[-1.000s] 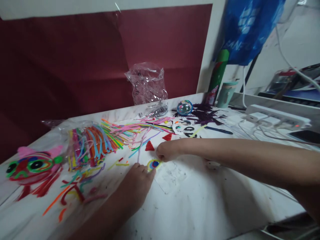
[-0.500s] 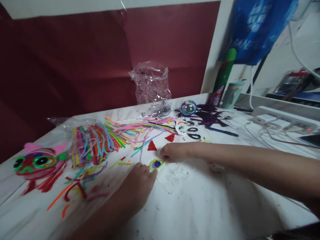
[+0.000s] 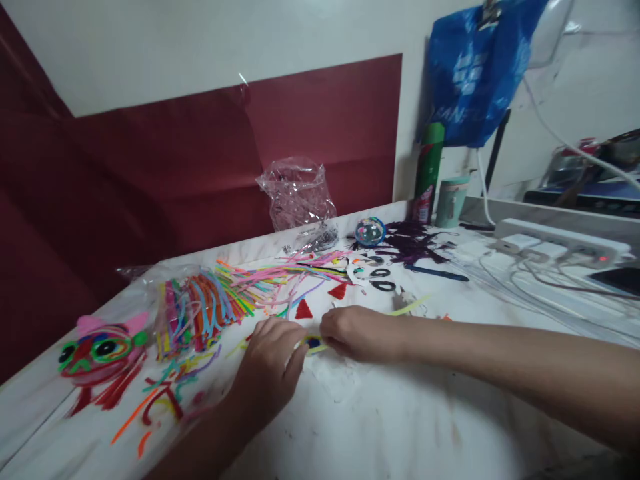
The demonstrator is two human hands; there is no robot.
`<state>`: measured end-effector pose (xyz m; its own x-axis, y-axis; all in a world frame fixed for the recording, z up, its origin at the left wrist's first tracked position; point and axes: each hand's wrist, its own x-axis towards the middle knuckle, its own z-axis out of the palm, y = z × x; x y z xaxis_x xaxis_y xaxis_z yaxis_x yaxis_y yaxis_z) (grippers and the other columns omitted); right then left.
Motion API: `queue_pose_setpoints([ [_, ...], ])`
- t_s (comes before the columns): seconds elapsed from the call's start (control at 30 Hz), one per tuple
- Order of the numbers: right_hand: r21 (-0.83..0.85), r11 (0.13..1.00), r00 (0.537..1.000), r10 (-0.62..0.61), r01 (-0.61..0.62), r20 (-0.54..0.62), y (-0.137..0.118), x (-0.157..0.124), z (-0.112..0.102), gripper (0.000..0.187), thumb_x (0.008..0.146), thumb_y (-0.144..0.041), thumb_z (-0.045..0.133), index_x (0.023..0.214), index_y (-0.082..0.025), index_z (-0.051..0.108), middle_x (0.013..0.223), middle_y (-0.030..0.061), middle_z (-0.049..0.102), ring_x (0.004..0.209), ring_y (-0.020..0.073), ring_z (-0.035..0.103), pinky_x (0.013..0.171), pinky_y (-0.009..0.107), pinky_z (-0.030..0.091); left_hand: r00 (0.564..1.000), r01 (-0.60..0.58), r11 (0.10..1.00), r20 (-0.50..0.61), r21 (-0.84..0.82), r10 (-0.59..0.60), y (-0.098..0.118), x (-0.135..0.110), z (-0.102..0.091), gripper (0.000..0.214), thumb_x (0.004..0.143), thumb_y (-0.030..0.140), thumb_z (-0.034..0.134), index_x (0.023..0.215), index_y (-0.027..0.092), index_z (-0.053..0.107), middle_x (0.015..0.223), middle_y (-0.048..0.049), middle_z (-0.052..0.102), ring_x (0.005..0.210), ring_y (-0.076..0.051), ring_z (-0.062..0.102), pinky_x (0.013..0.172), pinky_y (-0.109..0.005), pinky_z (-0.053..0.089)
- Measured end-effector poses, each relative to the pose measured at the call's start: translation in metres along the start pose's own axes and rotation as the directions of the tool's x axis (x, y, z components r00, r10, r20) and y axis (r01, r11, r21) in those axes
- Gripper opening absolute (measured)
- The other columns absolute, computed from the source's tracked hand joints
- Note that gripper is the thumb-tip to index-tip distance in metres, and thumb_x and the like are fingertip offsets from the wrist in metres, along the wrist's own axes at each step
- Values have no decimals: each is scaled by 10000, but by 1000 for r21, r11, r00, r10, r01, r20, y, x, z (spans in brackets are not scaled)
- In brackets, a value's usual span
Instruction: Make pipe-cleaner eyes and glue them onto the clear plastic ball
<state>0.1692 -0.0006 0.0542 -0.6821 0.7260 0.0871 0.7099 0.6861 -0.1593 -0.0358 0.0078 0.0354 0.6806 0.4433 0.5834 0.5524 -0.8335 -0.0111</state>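
Between my hands lies a small eye shape (image 3: 313, 343) made of coiled pipe cleaners, with a yellow rim and a blue centre, partly covered by fingers. My left hand (image 3: 274, 357) grips its left edge with bent fingers and thumb. At its right edge, my right hand (image 3: 353, 332) is closed on the yellow pipe cleaner (image 3: 411, 305), whose loose end seems to stick out behind the hand; the fingertips are hidden. Two red triangular pieces (image 3: 303, 309) lie just beyond the hands. A clear sheet (image 3: 337, 381) is under the right hand.
Colourful pipe cleaners (image 3: 200, 303) in a clear bag lie left of centre, with cut scraps (image 3: 167, 393) before them. A pink-eared mask-like craft (image 3: 103, 353) is far left. Behind stand a crumpled clear bag (image 3: 297, 197), green can (image 3: 429, 170) and cup (image 3: 451, 202); right, a power strip (image 3: 560, 243).
The view has tilted up slightly. My right hand has closed in on the left hand, and both now cover more of the eye shape. A yellow strand shows behind the right hand.
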Motion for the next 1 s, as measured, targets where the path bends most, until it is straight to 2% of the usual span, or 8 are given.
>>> queue_pose_setpoints([
  [0.17, -124, 982, 974, -158, 139, -160, -15, -16, -1, 123, 819, -83, 526, 868, -115, 634, 819, 69, 661, 790, 164, 570, 679, 241, 412, 991, 84, 984, 121, -158, -65, 13, 16, -3, 181, 812, 221, 509, 676, 205, 627, 652, 6, 675, 632, -152, 628, 595, -237, 477],
  [0.27, -233, 960, 950, -211, 156, -232, -14, -20, 5, 98, 837, -115, 523, 823, -124, 619, 798, 63, 646, 783, 173, 557, 636, 258, 414, 995, 81, 981, 69, -178, -70, 17, 17, 1, 275, 804, 239, 491, 537, 222, 555, 523, 34, 617, 505, -131, 592, 497, -208, 450],
  [0.33, -258, 957, 946, -197, 129, -256, -11, -23, 8, 94, 837, -116, 520, 818, -129, 611, 798, 58, 642, 783, 176, 555, 609, 265, 412, 997, 80, 979, 22, -189, -77, 18, 15, 7, 288, 812, 268, 481, 536, 229, 553, 513, 37, 606, 494, -130, 590, 493, -201, 455],
  [0.5, -289, 952, 942, -187, 103, -278, -4, -36, 14, 82, 829, -112, 526, 839, -127, 606, 784, 55, 645, 760, 190, 560, 619, 284, 421, 979, 198, 960, 94, -197, -182, 27, 9, 22, 215, 830, 322, 492, 684, 244, 629, 655, 30, 673, 623, -135, 647, 586, -185, 491],
  [0.63, -332, 940, 928, -192, 80, -319, -4, -46, 15, 97, 824, -79, 513, 804, -114, 601, 765, 78, 635, 727, 193, 551, 623, 294, 420, 948, 307, 941, 131, -144, -289, 45, 16, 26, 249, 812, 343, 485, 616, 243, 600, 559, 39, 629, 536, -138, 608, 530, -200, 466],
  [0.83, -288, 955, 930, -39, -73, -367, -6, -40, 15, 68, 799, -106, 532, 818, -94, 597, 769, 122, 621, 691, 217, 538, 588, 317, 414, 914, 405, 911, -1, -77, -407, 65, 35, 27, 300, 724, 338, 473, 451, 230, 413, 422, 28, 517, 436, -155, 527, 454, -229, 393],
  [0.93, -301, 953, 899, -91, -46, -429, 4, -48, 5, 106, 849, -138, 496, 855, -115, 599, 807, 104, 620, 751, 223, 531, 687, 348, 422, 865, 500, 855, 42, -139, -499, 62, 34, 28, 241, 717, 383, 513, 524, 239, 519, 484, 20, 579, 505, -177, 568, 509, -245, 415],
  [1.0, -289, 956, 860, -102, -54, -499, 16, -63, -8, 132, 878, -152, 471, 898, -130, 600, 852, 93, 617, 781, 217, 521, 713, 342, 417, 790, 610, 761, 105, -220, -604, 55, 31, 29, 206, 690, 423, 545, 607, 242, 597, 541, 11, 625, 546, -194, 589, 528, -258, 421],
])
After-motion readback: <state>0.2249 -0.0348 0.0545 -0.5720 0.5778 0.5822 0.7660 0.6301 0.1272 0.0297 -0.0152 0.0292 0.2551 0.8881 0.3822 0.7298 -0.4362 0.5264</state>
